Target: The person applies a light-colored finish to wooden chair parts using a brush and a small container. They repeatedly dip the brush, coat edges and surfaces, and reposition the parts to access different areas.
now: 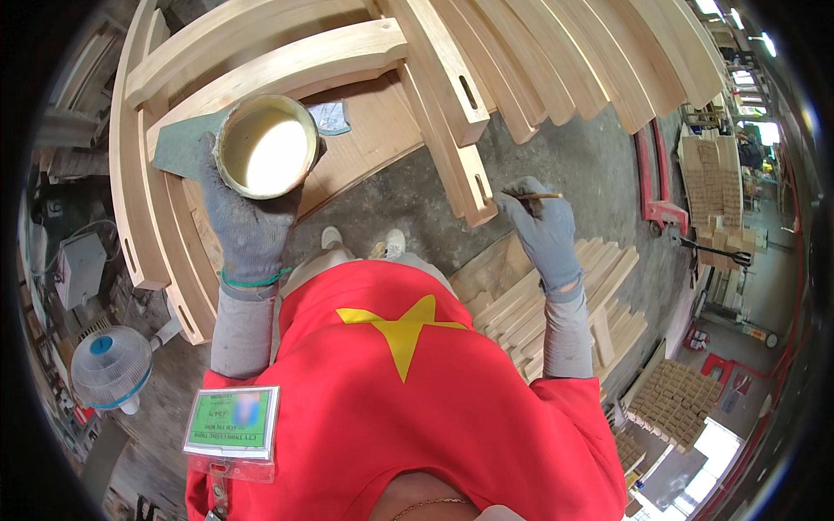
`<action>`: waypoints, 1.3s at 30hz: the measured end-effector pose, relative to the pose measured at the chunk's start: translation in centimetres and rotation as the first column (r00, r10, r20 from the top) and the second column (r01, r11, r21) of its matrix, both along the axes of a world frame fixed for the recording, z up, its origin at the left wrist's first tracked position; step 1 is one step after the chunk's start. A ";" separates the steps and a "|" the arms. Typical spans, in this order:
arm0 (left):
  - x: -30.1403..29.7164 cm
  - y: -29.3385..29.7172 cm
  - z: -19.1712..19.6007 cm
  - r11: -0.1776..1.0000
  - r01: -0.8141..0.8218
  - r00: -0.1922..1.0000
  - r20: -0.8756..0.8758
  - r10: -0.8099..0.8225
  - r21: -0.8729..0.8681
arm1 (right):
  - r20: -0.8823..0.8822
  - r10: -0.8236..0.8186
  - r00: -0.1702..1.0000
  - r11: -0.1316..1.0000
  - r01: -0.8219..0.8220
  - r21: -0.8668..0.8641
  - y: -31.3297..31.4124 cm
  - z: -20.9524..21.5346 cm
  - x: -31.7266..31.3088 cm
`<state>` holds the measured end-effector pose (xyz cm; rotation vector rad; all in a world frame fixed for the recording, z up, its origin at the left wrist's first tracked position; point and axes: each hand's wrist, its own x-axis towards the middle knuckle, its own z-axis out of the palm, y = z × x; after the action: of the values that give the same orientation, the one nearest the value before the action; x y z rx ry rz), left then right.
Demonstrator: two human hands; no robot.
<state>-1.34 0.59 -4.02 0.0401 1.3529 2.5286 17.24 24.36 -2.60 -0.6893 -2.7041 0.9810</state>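
Observation:
My left hand (246, 227), in a grey work glove, is closed around a round tub (221, 156). Pale cream-coloured liquid (276, 156) lies inside the tub. In my gloved right hand (546, 227) a thin brown stick (540, 196) is pinched; whether its tip carries bristles I cannot tell. That hand is just right of the slotted end of a light wooden rail (473, 178), with the fingertips close to the wood. Another slotted wooden rail (465, 108) lies beyond it. Below the tub is a grey-green flat sheet (187, 146).
Curved wooden pieces (573, 61) stand in a row at the far right. Stacked wooden strips (521, 313) lie below my right hand. A fan (111, 368) stands at left. A red pallet jack (665, 208) is on the floor at right. A small clear packet (330, 117) lies beside the tub.

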 end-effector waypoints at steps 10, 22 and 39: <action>-0.3 1.4 -0.2 0.962 -0.034 0.966 -0.255 -0.037 -0.271 | -0.099 0.077 0.992 0.994 -0.068 0.091 1.9 -1.6 -2.8; 0.9 1.4 -0.1 0.879 -0.148 0.920 -0.389 -0.046 -0.454 | -0.003 0.169 0.986 0.936 -0.160 0.314 -0.5 -0.3 4.5; 4.4 4.6 0.9 0.825 0.410 0.801 0.279 -0.530 0.390 | -0.511 -0.204 0.835 0.976 0.130 -0.176 -3.6 7.3 2.7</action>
<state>3.06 5.22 -3.10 -0.0379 0.6743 2.1398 19.94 20.71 4.69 -0.5624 -2.0783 1.1191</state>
